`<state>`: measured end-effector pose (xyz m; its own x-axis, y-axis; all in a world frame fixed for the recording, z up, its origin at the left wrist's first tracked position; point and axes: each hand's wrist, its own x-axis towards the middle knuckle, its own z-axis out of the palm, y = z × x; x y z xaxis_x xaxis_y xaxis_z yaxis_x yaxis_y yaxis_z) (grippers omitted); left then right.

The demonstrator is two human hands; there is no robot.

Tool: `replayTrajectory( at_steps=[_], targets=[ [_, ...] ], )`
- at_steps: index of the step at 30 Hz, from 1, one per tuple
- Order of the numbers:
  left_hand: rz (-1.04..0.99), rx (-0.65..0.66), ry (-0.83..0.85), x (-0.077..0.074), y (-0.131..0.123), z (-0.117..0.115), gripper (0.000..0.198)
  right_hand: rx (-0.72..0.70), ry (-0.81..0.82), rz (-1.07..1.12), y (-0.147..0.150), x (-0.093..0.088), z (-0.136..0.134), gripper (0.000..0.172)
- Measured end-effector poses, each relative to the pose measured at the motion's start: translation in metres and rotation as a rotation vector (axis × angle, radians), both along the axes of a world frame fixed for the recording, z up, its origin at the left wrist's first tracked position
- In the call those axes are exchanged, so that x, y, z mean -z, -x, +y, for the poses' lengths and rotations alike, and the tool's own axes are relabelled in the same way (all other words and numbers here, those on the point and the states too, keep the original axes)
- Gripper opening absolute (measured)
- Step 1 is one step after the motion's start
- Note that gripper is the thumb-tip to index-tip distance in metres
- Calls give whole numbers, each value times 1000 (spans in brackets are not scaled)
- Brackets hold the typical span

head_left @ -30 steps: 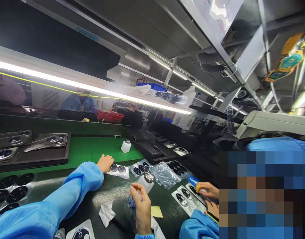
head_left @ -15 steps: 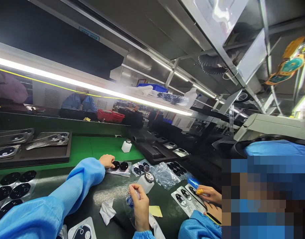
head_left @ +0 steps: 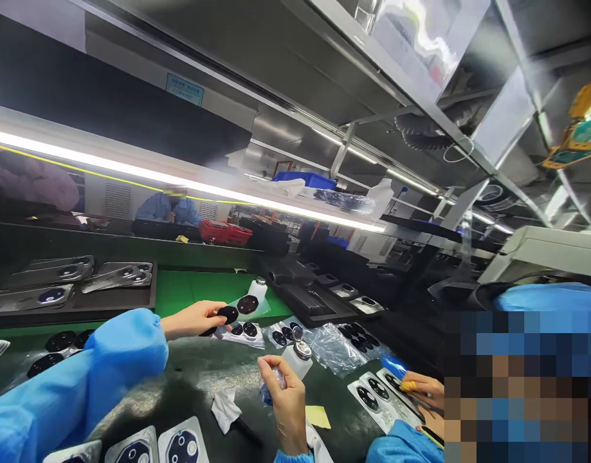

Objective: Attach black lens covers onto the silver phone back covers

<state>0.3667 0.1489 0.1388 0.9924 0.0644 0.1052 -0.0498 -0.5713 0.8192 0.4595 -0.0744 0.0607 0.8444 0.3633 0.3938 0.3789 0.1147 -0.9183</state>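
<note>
My left hand (head_left: 199, 319) pinches the edge of a clear film sheet (head_left: 247, 304) bearing round black discs, lifted at a tilt. Right below it lies a stack of similar disc sheets (head_left: 250, 330) on the dark bench. Closer to me, my right hand (head_left: 288, 402) is closed on crumpled clear-blue plastic film (head_left: 266, 393), partly hidden by the fingers. Just behind that hand stands a white pump bottle (head_left: 298, 360) with a metal top. A crumpled white cloth (head_left: 226, 410) and a yellow paper note (head_left: 318, 417) lie on either side of my right wrist.
Black trays with packed parts stand at the left (head_left: 150, 292) and back right (head_left: 319, 315). A second white bottle (head_left: 258, 289) is on the green mat (head_left: 179, 289). At right, a co-worker's hands (head_left: 423, 392) touch a row of disc-bearing plates (head_left: 372, 402). Several plates (head_left: 182, 444) lie in front.
My left hand has raised a disc sheet off the stack and tilted it up. The right hand keeps its hold on the crumpled film. The whole view has shifted, showing more plates in front.
</note>
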Motion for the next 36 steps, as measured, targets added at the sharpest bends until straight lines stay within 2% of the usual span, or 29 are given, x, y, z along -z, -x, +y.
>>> replayTrajectory(
  at_steps=[4, 6, 10, 14, 21, 36],
  targets=[
    [-88, -27, -44, -12, 72, -9, 35, -150, -39, -102, 28, -45, 5, 26],
    [-123, -70, -66, -14, 106, -11, 36, -192, -83, -174, 47, -60, 8, 20],
    [-162, -162, -89, -14, 159, -9, 36, -152, -151, -267, 88, -71, 16, 16],
    [-192, -228, -78, -8, 191, -2, 37, -190, -189, -347, 122, -75, 23, 10],
    [-214, -241, -63, -1, 211, 0, 37, -292, -131, -438, 141, -89, 33, 6],
    [-216, -268, -101, 1, 213, -5, 37, -363, -47, -439, 135, -89, 40, 6]
  ],
)
